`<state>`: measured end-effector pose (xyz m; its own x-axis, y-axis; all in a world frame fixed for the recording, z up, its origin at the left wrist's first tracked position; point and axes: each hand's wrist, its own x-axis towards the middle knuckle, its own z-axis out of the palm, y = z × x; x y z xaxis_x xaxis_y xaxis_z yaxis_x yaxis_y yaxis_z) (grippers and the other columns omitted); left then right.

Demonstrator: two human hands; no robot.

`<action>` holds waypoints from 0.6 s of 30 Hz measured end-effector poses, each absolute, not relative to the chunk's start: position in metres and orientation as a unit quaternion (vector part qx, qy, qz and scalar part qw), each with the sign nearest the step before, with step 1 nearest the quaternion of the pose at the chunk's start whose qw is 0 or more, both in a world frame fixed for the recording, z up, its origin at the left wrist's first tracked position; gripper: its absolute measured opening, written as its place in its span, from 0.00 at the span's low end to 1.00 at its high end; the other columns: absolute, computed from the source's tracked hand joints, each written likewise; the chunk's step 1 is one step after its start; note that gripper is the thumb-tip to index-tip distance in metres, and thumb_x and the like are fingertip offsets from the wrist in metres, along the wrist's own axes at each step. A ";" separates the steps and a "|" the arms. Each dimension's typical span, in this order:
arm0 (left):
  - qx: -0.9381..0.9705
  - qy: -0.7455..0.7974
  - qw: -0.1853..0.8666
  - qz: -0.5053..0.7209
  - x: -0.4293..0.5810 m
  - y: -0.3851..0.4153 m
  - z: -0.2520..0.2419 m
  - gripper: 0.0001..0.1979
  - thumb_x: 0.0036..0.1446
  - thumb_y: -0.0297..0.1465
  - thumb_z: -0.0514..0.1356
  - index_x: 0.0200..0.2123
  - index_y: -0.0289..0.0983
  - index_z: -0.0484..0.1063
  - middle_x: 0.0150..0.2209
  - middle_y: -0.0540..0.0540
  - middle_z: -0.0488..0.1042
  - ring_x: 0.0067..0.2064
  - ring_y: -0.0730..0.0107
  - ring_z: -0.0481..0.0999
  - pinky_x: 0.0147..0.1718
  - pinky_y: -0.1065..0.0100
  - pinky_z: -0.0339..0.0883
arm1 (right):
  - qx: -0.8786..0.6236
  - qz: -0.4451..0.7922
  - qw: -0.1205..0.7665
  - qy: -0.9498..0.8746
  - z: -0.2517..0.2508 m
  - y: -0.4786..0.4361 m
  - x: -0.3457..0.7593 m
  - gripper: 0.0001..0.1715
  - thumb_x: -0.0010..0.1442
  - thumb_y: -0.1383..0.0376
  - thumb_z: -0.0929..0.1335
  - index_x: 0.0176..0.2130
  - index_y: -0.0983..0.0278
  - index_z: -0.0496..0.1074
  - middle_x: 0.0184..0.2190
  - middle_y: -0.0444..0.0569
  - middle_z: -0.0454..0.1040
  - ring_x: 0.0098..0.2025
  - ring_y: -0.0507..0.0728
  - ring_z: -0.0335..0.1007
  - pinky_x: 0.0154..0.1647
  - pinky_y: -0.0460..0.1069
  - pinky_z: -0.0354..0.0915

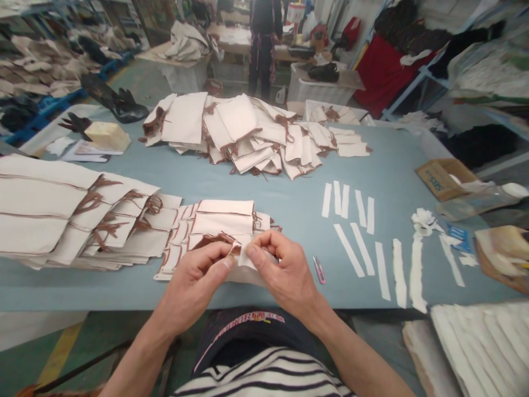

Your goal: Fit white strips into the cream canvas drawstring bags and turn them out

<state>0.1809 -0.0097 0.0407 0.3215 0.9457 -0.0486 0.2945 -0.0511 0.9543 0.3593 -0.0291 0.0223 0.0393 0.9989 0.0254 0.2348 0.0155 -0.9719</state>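
My left hand and my right hand meet over the near edge of a grey-blue table. Both pinch the top of a cream cloth drawstring pouch with a brown cord. The pouch lies on a short row of similar pouches fanned out just beyond my hands. A small pink-handled thread snip rests on the table right of my right hand.
A long fanned stack of pouches fills the left. A loose heap of pouches lies at the far middle. White paper strips lie to the right, with a cardboard box beyond. A person stands at the back.
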 end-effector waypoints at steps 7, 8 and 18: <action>0.627 0.470 0.523 0.336 0.181 -0.015 0.030 0.14 0.64 0.37 0.59 0.33 0.36 0.82 0.26 0.51 0.75 0.27 0.71 0.69 0.26 0.73 0.62 | -0.563 0.403 0.474 -0.544 0.058 -0.044 0.375 0.10 0.65 0.59 0.70 0.33 0.61 0.72 0.26 0.42 0.74 0.26 0.51 0.66 0.27 0.45 0.59; 0.622 0.469 0.530 0.335 0.181 -0.015 0.029 0.15 0.65 0.37 0.59 0.34 0.36 0.83 0.26 0.51 0.75 0.27 0.70 0.70 0.26 0.73 0.62 | -0.545 0.433 0.485 -0.530 0.065 -0.046 0.378 0.11 0.65 0.59 0.71 0.33 0.61 0.72 0.26 0.42 0.73 0.26 0.50 0.65 0.26 0.45 0.58; 0.650 0.439 0.509 0.355 0.184 -0.014 0.026 0.14 0.64 0.34 0.59 0.34 0.36 0.84 0.26 0.51 0.77 0.28 0.71 0.71 0.27 0.73 0.64 | -0.611 0.460 0.407 -0.499 0.040 -0.040 0.362 0.15 0.64 0.54 0.70 0.32 0.62 0.73 0.24 0.41 0.71 0.26 0.50 0.64 0.25 0.45 0.57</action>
